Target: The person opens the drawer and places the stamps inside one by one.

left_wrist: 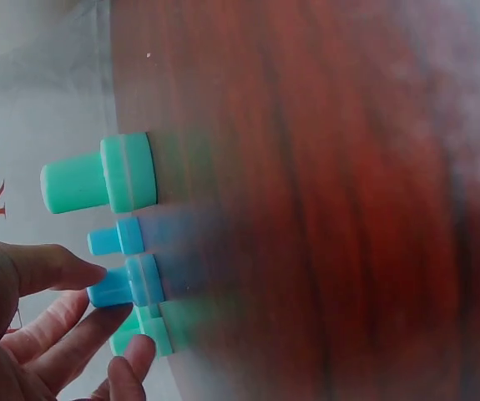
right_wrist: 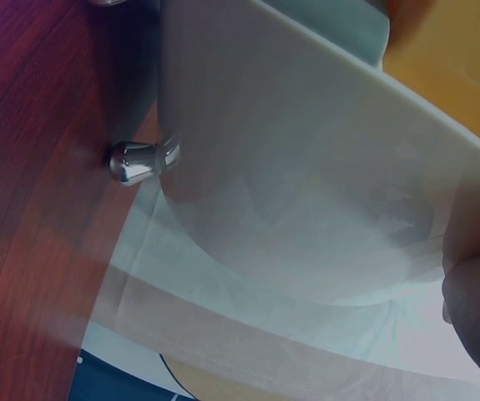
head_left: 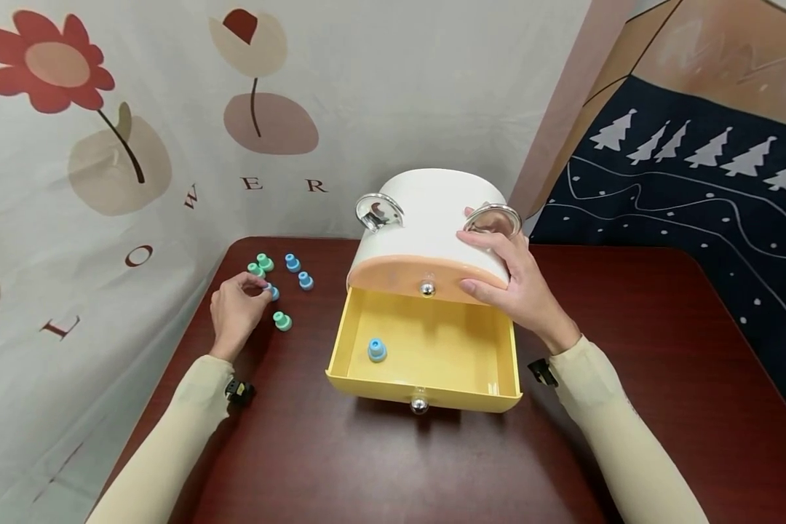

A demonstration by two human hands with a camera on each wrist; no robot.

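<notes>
My left hand [head_left: 238, 309] pinches a small blue stepped plug [head_left: 274, 292] between thumb and fingertips at the left of the table. In the left wrist view, the blue plug's wide base stands close to the tabletop. Beside it are green plugs [head_left: 265, 263] and two more blue plugs [head_left: 305, 281]. My right hand [head_left: 520, 287] rests on the right of a white rounded box [head_left: 432, 218], thumb at its orange front and fingers spread over the top by a silver ear. Below, a yellow drawer [head_left: 426, 395] is pulled out, with one blue plug [head_left: 376, 351] in it.
Another green plug [head_left: 282, 321] stands nearer to me, between the left hand and the drawer. The dark red table [head_left: 629, 327] meets a printed cloth [head_left: 399, 87] behind the box. The drawer's silver knob [head_left: 419, 405] sticks out toward me.
</notes>
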